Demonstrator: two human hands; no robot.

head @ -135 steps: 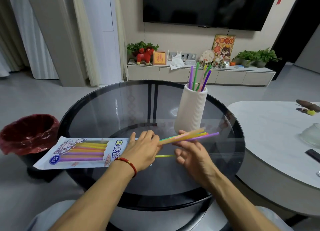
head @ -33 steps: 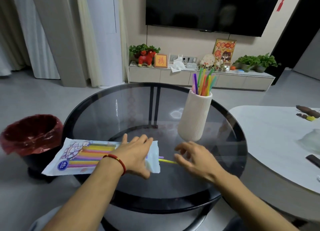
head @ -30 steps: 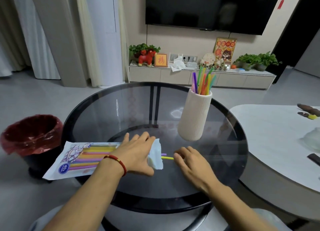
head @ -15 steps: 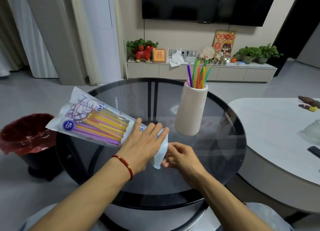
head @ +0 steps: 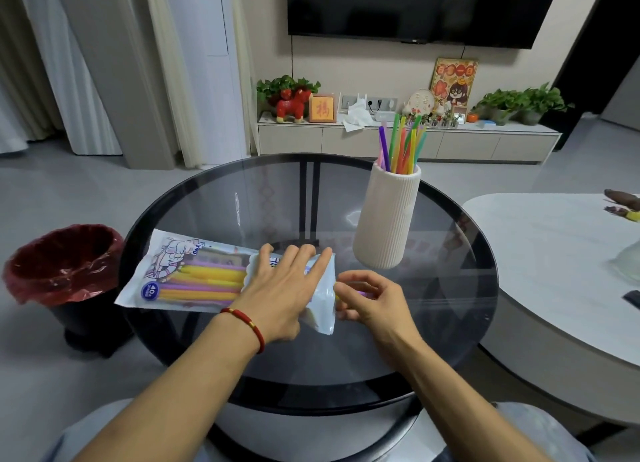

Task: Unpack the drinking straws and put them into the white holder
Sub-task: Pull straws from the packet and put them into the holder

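Observation:
A white ribbed holder (head: 388,219) stands upright on the round glass table (head: 460,288), with several coloured straws (head: 401,146) poking out of its top. A printed plastic straw packet (head: 180,274) lies on the table to the left, yellow and purple straws showing inside. My left hand (head: 284,295) grips the packet near its open right end. My right hand (head: 370,299) sits at that opening, fingers pinched on straw ends (head: 363,292) that stick out; they are mostly hidden by my fingers.
A bin with a red liner (head: 62,271) stands on the floor left of the table. A white oval table (head: 568,271) with small items sits close on the right. A low TV cabinet (head: 408,139) with plants and ornaments runs along the far wall.
The packet, tilted up off the table half a second ago, is back down and level. My right hand has shifted from under the opening to straw ends coming out of it.

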